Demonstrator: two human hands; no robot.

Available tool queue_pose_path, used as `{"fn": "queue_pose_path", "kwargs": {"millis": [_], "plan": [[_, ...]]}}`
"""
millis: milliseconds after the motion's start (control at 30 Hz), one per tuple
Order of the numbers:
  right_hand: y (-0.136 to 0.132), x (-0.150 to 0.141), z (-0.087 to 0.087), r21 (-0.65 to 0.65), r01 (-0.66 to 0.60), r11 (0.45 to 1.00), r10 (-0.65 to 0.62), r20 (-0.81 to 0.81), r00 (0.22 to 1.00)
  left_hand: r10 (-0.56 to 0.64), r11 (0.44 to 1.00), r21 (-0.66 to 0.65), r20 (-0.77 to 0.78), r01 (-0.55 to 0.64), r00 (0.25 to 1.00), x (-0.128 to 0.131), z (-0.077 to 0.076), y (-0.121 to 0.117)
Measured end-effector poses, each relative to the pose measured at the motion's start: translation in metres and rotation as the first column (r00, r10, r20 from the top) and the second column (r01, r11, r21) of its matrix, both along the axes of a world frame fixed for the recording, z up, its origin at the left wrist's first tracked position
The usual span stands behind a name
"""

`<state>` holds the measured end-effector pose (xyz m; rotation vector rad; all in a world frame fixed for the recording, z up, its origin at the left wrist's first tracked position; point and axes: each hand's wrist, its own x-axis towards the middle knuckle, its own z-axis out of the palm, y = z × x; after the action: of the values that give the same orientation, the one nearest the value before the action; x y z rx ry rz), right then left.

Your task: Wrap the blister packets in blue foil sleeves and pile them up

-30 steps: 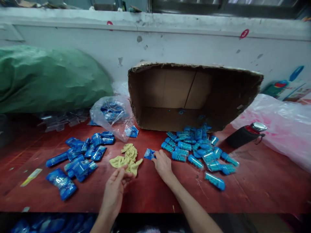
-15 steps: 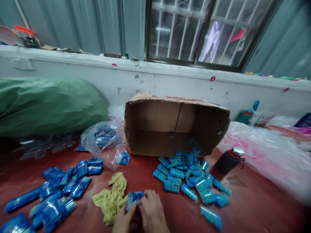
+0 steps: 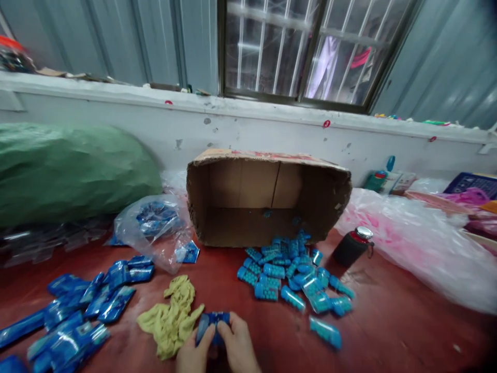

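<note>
Both hands grip a small blue printed packet (image 3: pixel 213 320) at the near edge of the view. My left hand (image 3: pixel 196 352) pinches its left side, and my right hand (image 3: pixel 238 344) has thumb and fingers closed on its right side. The two thumbs almost meet over its front; what lies underneath is hidden. Just left of the hands is a crumpled yellow-green cloth (image 3: pixel 171 318). Farther left lie several filled blue packets (image 3: pixel 77 305). To the right, small clear bottles of blue beads (image 3: pixel 287 272) are heaped, with one bottle (image 3: pixel 325 332) lying apart, closer to me.
A cardboard box (image 3: pixel 267 228) lies on its side behind the bottles. A dark flask (image 3: pixel 352 247) stands right of it. A clear bag of blue packets (image 3: pixel 155 223), a big green sack (image 3: pixel 77 171) and pink-white plastic wrap (image 3: pixel 407 243) line the wall side of the red table (image 3: pixel 373 331).
The view has swung a little to the right, so everything sits farther left. My hands stay on the packet; my thumbs now press together on its front.
</note>
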<state>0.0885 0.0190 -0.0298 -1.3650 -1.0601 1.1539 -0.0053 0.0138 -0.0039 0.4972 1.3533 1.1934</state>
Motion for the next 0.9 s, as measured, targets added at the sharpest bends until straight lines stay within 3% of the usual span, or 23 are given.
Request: {"fn": "queue_pose_path", "kwargs": {"millis": [167, 333, 433, 567, 633, 667, 700, 733, 800, 833, 900], "plan": [[-0.008, 0.003, 0.022, 0.001, -0.035, 0.999, 0.034, 0.129, 0.991, 0.066, 0.998, 0.003, 0.175, -0.067, 0.982, 0.016, 0.012, -0.002], [-0.012, 0.01, 0.025, 0.022, -0.102, 0.995, 0.095, 0.209, 0.973, 0.066, 0.998, -0.031, 0.191, -0.061, 0.979, 0.02, 0.013, -0.008], [-0.014, 0.015, 0.024, 0.035, -0.148, 0.988, 0.138, 0.207, 0.969, -0.009, 0.999, -0.044, 0.24, 0.02, 0.971, 0.018, 0.016, -0.011], [-0.014, 0.031, 0.032, 0.041, -0.22, 0.975, 0.207, 0.214, 0.955, -0.201, 0.971, -0.065, 0.292, 0.229, 0.935, 0.009, 0.022, -0.014], [-0.01, 0.048, 0.042, 0.073, -0.236, 0.969, 0.198, 0.34, 0.919, -0.195, 0.968, -0.099, 0.276, 0.23, 0.941, 0.004, 0.022, -0.016], [-0.007, 0.059, 0.046, 0.088, -0.226, 0.97, 0.16, 0.469, 0.868, -0.169, 0.972, -0.115, 0.269, 0.206, 0.948, 0.002, 0.022, -0.017], [-0.003, 0.07, 0.05, 0.105, -0.191, 0.976, 0.081, 0.638, 0.766, -0.141, 0.974, -0.132, 0.268, 0.182, 0.953, 0.0, 0.021, -0.018], [0.002, 0.08, 0.053, 0.079, -0.136, 0.988, 0.021, 0.791, 0.612, -0.118, 0.975, -0.15, 0.275, 0.164, 0.954, -0.001, 0.02, -0.019], [0.013, 0.097, 0.054, -0.018, -0.032, 0.999, 0.027, 0.952, 0.304, -0.091, 0.969, -0.194, 0.302, 0.154, 0.949, -0.003, 0.019, -0.02], [0.017, 0.102, 0.053, -0.049, -0.012, 0.999, 0.051, 0.971, 0.233, -0.082, 0.963, -0.219, 0.314, 0.156, 0.946, -0.004, 0.019, -0.021], [0.025, 0.102, 0.047, -0.092, -0.028, 0.995, 0.095, 0.977, 0.19, -0.068, 0.95, -0.267, 0.334, 0.164, 0.94, -0.005, 0.019, -0.022]]}}
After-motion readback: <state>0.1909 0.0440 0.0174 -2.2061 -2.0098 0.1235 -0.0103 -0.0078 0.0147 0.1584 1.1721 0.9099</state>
